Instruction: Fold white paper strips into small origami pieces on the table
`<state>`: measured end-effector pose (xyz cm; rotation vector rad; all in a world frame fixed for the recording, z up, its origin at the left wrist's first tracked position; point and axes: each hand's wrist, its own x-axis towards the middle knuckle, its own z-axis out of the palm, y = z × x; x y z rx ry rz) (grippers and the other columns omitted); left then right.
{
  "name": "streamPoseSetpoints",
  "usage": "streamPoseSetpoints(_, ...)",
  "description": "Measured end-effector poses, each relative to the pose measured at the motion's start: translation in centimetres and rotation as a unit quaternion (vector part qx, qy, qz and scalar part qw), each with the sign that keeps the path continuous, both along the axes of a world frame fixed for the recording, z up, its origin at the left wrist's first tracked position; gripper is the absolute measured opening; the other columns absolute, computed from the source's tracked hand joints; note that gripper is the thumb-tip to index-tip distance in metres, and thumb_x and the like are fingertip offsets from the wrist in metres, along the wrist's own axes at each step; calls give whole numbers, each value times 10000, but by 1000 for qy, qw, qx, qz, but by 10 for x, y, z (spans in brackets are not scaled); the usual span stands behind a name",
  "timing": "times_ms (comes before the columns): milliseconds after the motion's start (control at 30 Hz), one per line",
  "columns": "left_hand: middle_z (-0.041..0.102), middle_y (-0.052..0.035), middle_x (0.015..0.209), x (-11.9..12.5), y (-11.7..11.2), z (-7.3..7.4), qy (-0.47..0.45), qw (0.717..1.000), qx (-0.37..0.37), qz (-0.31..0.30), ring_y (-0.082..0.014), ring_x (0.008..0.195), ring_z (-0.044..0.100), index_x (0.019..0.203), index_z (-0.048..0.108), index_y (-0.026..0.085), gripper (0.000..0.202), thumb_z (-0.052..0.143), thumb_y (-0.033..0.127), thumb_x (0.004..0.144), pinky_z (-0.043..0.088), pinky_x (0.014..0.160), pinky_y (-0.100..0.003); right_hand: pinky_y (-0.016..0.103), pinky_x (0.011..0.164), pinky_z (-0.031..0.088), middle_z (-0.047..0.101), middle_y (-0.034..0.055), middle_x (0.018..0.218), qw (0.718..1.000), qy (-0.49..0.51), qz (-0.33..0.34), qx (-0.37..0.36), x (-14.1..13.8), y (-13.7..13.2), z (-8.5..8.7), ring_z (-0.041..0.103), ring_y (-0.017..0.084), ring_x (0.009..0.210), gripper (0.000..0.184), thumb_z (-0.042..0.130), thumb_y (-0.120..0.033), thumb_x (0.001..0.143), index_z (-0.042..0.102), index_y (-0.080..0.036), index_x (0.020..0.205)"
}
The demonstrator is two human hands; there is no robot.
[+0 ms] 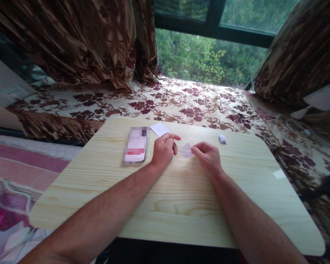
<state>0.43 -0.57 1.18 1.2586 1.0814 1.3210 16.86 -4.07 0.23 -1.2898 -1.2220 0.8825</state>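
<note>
A small piece of folded white paper with a pointed top sits just above the table between my hands. My right hand pinches its right edge between thumb and fingertips. To the left of the paper is my left hand, its index finger stretched out and the thumb apart from it. Nothing shows in that hand, though the palm side is partly hidden. Behind my left hand lies a flat white sheet of paper. A small folded paper shape rests beyond my right hand.
A smartphone, its screen blurred out, lies left of my left hand. The pale wood-grain table meets a ledge covered in floral cloth. Patterned curtains flank the window. A white device with a cable is at right.
</note>
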Motion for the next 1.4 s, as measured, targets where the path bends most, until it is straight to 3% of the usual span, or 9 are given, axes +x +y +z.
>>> streamPoseSetpoints(167, 575, -25, 574, -3, 2, -3, 29, 999, 22, -9, -124, 589, 520, 633, 665, 148, 339, 476, 309, 864, 386, 550, -241, 249, 540, 387, 630, -5, 604, 1000, 21, 3, -6, 1, 0, 2, 508, 109, 539, 130, 705, -273, 741, 685, -157, 685)
streamPoseSetpoints(233, 647, -43, 728, -2, 1, -3, 40, 999, 30, -23, -133, 681, 555, 765, 711, 147, 330, 520, 392, 876, 411, 585, -239, 247, 539, 389, 636, -5, 605, 999, 31, 1, -12, 1, 1, 3, 515, 111, 543, 133, 715, -278, 731, 686, -158, 682)
streamPoseSetpoints(300, 686, -61, 954, 0, -1, -3, 43, 996, 32, -67, -140, 779, 588, 1027, 704, 164, 334, 645, 410, 809, 439, 627, -233, 245, 537, 392, 642, -5, 609, 999, 43, -2, -15, 1, 1, 4, 521, 112, 543, 141, 723, -288, 725, 684, -161, 679)
streamPoseSetpoints(367, 675, -74, 1069, 3, -5, -4, 42, 991, 27, -122, -145, 833, 613, 1259, 594, 190, 602, 766, 356, 706, 460, 664, -232, 245, 538, 396, 646, -7, 615, 999, 52, -3, -14, 2, 1, 3, 524, 111, 541, 148, 727, -296, 727, 680, -164, 680)
streamPoseSetpoints(433, 686, -59, 974, 5, -7, -5, 35, 984, 14, -172, -136, 765, 627, 1351, 504, 190, 732, 786, 307, 686, 460, 649, -234, 245, 539, 401, 649, -7, 619, 999, 52, -1, -11, 2, 2, 2, 527, 111, 541, 156, 728, -305, 734, 680, -166, 682)
streamPoseSetpoints(500, 685, -37, 874, 6, -8, -6, 23, 982, 5, -186, -130, 707, 627, 1345, 502, 176, 703, 766, 282, 703, 457, 636, -236, 247, 543, 412, 650, -4, 618, 999, 40, 0, -8, 3, 3, 2, 537, 114, 546, 176, 720, -326, 751, 685, -166, 685)
streamPoseSetpoints(667, 677, -10, 756, 5, -3, -7, 20, 991, 11, -130, -131, 662, 620, 1244, 589, 155, 560, 743, 286, 721, 452, 619, -235, 266, 607, 494, 676, 17, 671, 999, 39, -4, 19, 3, 3, 3, 598, 131, 611, 242, 671, -406, 814, 709, -171, 770)
streamPoseSetpoints(800, 689, -21, 768, 4, 0, -8, 22, 994, 7, -109, -138, 668, 627, 1211, 602, 154, 533, 749, 299, 720, 464, 629, -242, 264, 593, 508, 668, 3, 719, 997, 66, -9, 31, 2, 3, 3, 617, 127, 613, 209, 732, -366, 766, 686, -183, 854)
streamPoseSetpoints(1400, 734, -86, 939, 5, 1, -16, 35, 991, 17, -130, -185, 813, 678, 1216, 660, 143, 522, 759, 276, 722, 534, 750, -298, 261, 565, 481, 636, -7, 693, 998, 49, 16, 36, -2, 2, -3, 593, 127, 594, 200, 754, -329, 736, 642, -190, 826)
